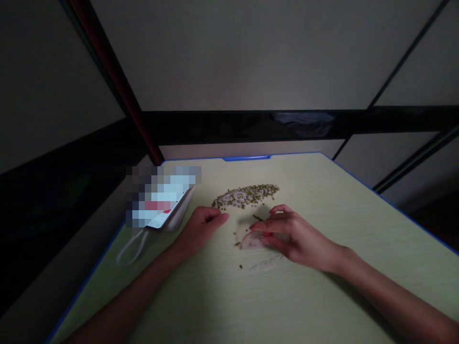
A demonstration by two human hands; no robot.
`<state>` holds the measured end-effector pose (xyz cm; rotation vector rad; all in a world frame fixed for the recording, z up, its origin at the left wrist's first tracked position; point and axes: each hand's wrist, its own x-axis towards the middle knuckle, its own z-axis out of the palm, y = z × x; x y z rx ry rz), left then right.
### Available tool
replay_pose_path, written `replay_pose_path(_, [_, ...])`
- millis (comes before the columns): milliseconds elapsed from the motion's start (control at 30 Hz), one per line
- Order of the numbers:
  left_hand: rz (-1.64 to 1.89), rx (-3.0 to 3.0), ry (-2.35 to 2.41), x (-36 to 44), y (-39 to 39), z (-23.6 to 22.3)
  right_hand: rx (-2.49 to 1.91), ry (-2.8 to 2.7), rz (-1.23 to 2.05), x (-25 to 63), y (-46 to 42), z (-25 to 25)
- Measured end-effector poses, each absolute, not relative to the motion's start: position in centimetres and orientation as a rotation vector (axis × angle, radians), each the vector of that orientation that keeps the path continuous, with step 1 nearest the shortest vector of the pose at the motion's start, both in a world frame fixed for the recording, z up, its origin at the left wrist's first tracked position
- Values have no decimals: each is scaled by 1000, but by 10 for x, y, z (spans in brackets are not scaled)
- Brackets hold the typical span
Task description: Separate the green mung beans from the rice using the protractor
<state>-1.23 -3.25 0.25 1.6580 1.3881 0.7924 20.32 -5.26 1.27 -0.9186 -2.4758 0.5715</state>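
Note:
A long, low heap of small green beans mixed with pale grains (pixel 245 196) lies on the table in front of my hands. My left hand (pixel 202 229) rests just short of the heap's left end, fingers curled in and thumb laid along them; anything inside is hidden. At the right, my right hand (pixel 287 234) pinches what looks like a small clear plastic bag (pixel 252 240) with a red edge, lying low over the table. Part of that bag is covered by my fingers. A few loose beans (pixel 240 266) are scattered around it, beside a faint whitish smear.
A lit phone (pixel 168 203) leans on a pale stand or case at the left, with a white strap loop (pixel 131 248) hanging from it. The light wooden table (pixel 179 306) has a blue rim and a blue handle (pixel 247 158) at its far edge. Cabinet panels (pixel 251 57) rise behind.

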Motion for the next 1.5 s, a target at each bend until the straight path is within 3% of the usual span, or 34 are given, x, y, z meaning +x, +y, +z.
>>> replay_pose_path(900, [798,1665,1386,-12,-33,3,-1169,-2334,513,196,-55,11])
replay_pose_path(1500, [802,1658,1381,-12,-34,3,-1011,-2389,538,195,-53,12])
